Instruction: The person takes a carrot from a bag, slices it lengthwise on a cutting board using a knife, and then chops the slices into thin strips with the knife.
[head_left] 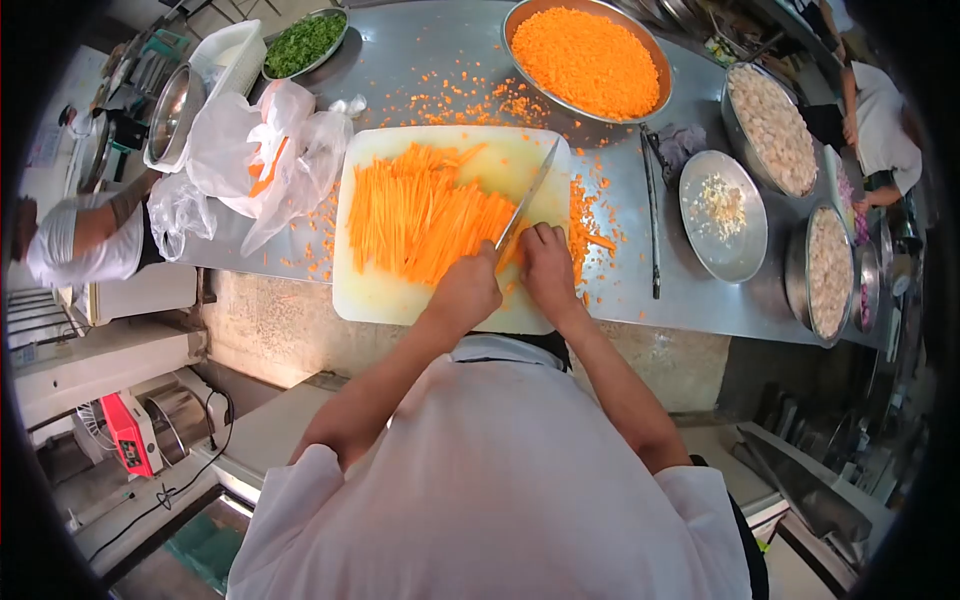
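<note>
A white cutting board [375,300] bears a broad pile of long carrot strips [425,215]. My left hand [468,290] is closed around the handle of a kitchen knife [528,195], whose blade points up and to the right across the board. At the right end of the pile, my right hand [547,270] has its fingers curled down, holding carrot strips close beside the blade. The fingertips are partly hidden. Chopped carrot bits [590,215] are scattered along the board's right edge.
Behind the board stands a bowl of finely chopped carrot [585,65]. Plastic bags [265,165] lie left, near a dish of chopped greens [305,45]. On the right are a rod [651,215], a bowl with chopped bits [722,215] and bowls of pale chunks [770,130]. Other people [885,120] stand at both sides.
</note>
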